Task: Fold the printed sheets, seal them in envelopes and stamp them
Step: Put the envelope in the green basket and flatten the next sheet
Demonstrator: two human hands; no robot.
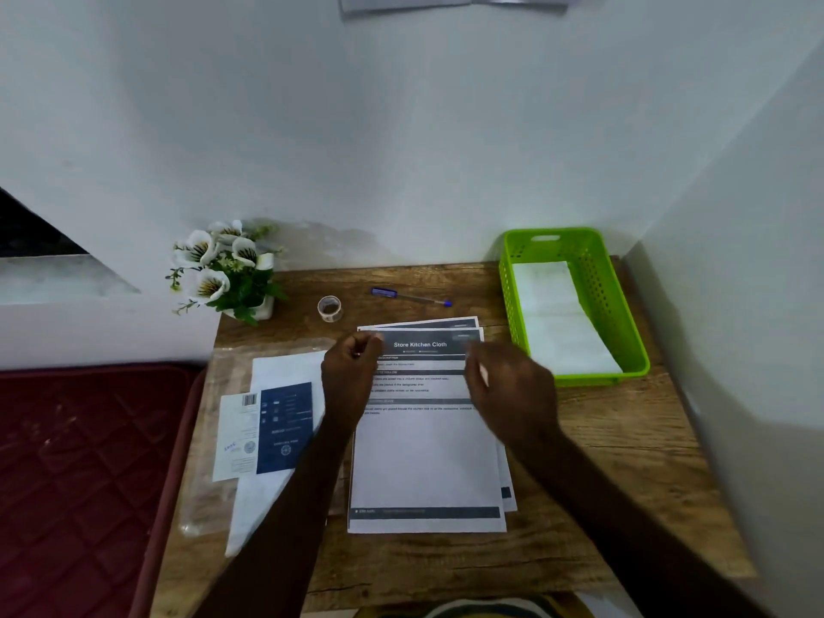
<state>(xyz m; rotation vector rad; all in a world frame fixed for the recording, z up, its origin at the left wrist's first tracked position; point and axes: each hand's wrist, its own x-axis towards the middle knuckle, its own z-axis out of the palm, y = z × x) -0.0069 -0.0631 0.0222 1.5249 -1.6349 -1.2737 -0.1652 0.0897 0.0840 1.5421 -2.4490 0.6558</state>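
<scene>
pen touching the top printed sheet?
Apart. The head view shows bare wooden table between the blue pen and the far edge of the printed sheets.

1. On the top printed sheet in front of you, the dark header reads "Store Kitchen Cloth".
2. The smaller lines below that heading are too blurred for you to read.
3. The blue card and the white slip with a barcode to your left carry print too small to read.

A wooden table fills the lower middle of the frame, set in a corner of pale walls. A dark red mattress lies at lower left.
</scene>
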